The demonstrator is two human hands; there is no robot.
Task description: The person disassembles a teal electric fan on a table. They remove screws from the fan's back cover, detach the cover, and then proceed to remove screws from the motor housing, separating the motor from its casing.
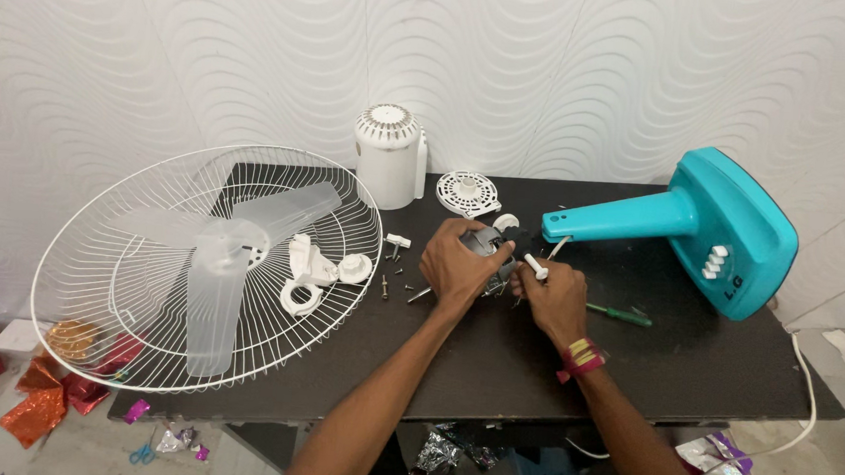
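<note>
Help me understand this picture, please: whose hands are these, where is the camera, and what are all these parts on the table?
The single picture comes from a camera worn on a person's head, looking down at their own two bare hands. A taken-apart fan lies on a dark table against a white wall. The left hand grips a grey metal motor part, and the right hand, with red and yellow threads at the wrist, holds a small white-handled tool against it. To the left lies the white wire guard with the clear blade and white plastic pieces in it. Behind stand a white motor cover and a round vented disc. To the right lie the turquoise fan base and a green screwdriver. Loose screws are scattered near the hands.
</note>
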